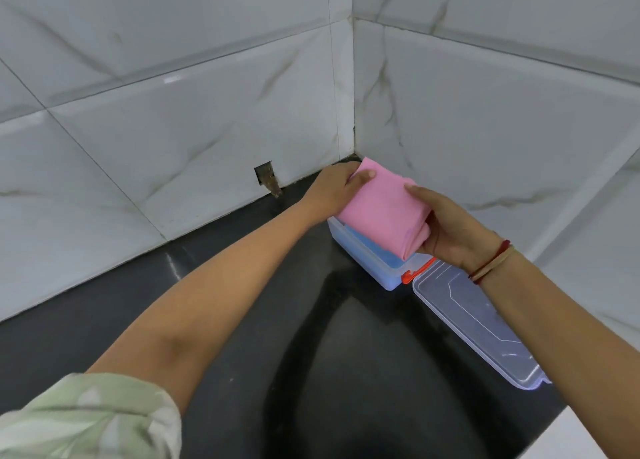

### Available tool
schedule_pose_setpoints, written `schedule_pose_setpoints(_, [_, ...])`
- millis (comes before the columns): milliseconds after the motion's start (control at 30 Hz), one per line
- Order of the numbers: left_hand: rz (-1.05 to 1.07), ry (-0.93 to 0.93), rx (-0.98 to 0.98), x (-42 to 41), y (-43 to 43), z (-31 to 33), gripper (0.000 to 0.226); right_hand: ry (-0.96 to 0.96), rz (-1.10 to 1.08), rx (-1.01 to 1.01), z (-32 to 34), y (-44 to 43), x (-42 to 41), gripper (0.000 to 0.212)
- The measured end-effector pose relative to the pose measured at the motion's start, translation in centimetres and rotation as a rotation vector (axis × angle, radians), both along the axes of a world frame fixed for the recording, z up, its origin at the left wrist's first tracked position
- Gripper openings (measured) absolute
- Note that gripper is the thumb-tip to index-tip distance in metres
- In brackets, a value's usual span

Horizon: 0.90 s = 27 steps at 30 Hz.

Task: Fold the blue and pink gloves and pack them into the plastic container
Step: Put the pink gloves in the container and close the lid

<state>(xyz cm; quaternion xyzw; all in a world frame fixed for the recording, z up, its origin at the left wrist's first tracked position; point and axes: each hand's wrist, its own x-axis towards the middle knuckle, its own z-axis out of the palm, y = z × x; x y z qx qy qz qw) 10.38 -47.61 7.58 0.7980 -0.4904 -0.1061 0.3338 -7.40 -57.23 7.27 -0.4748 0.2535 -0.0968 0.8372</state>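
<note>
Setting: a black polished counter (214,320) runs into a corner of white marbled wall tiles (173,129); the corner seam stands at about 12 o'clock from the container.
Left hand (334,186): clasps the far left edge of the folded pink glove (381,209), thumb on top, fingers wrapped under the cloth.
Right hand (450,230): grips the near right end of the same pink bundle, thumb lying across its top; a red and tan thread band (490,263) circles the wrist.
Pink glove: folded to a thick rectangle, tilted, its low end at 5 o'clock dipping toward the container's opening, its high end at 11 o'clock up near the wall corner.
Plastic container (377,271): clear box on the counter directly under the glove, tucked close to the corner; its near wall and near left rim are visible, the far rims hidden by the glove and hands.
Blue glove (377,250): lies flat inside the container, seen beneath the pink one.
Latch (410,275): orange clip at the container's near right corner.
Lid (485,323): clear, lying flat on the counter at 4 o'clock from the container, its far end just beside the latch.
Open room: bare counter spreads to 7 and 9 o'clock; walls close off 12 and 2 o'clock.
Sleeve (86,420): pale green, at the left arm's near end.
Wall gap (266,178): a small dark hole in the tile at 10 o'clock from the left hand.
</note>
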Motion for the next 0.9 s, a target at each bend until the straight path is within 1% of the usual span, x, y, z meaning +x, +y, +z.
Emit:
schedule_pose_setpoints(133, [-0.043, -0.039, 0.135, 0.8, -2.1, -1.1, 0.034, 0.173, -0.029, -0.154, -0.4, -1.5, 0.8, 0.038])
schedule_pose_setpoints(200, [-0.056, -0.059, 0.209, 1.1, -2.6, -1.7, 0.032, 0.250, -0.010, -0.250, -0.7, -1.8, 1.3, 0.036])
schedule_pose_setpoints(300, [-0.065, -0.121, 0.328, 1.4, -2.9, -2.3, 0.029, 0.309, 0.088, -0.370, -0.9, -1.7, 1.9, 0.031])
schedule_pose_setpoints(400, [-0.069, -0.195, 0.419, 1.6, -3.2, -2.8, 0.029, 0.357, 0.169, -0.497, -1.1, -1.5, 2.3, 0.032])
schedule_pose_setpoints(467, [-0.063, -0.255, 0.455, 1.4, -3.4, -3.1, 0.029, 0.446, 0.205, -0.677, -1.3, -1.4, 2.7, 0.033])
schedule_pose_setpoints(567, [-0.046, -0.341, 0.486, 1.1, -3.5, -3.8, 0.035, 0.616, 0.332, -1.100, -1.5, -1.2, 3.3, 0.020])
schedule_pose_setpoints(633, [-0.042, -0.351, 0.492, 0.9, -3.4, -4.0, 0.035, 0.673, 0.381, -1.272, -1.5, -1.1, 3.4, 0.011])
schedule_pose_setpoints(733, [-0.062, -0.343, 0.505, 0.6, -3.4, -4.2, 0.039, 0.710, 0.389, -1.498, -2.0, -0.7, 3.1, 0.005])
schedule_pose_setpoints(800, [-0.081, -0.326, 0.552, 0.3, -3.5, -4.1, 0.045, 0.712, 0.351, -1.641, -2.5, -0.3, 2.9, 0.012])
schedule_pose_setpoints(900, [-0.049, -0.327, 0.635, -0.5, -3.5, -3.6, 0.059, 0.671, 0.257, -1.771, -2.9, 0.0, 2.5, 0.024])
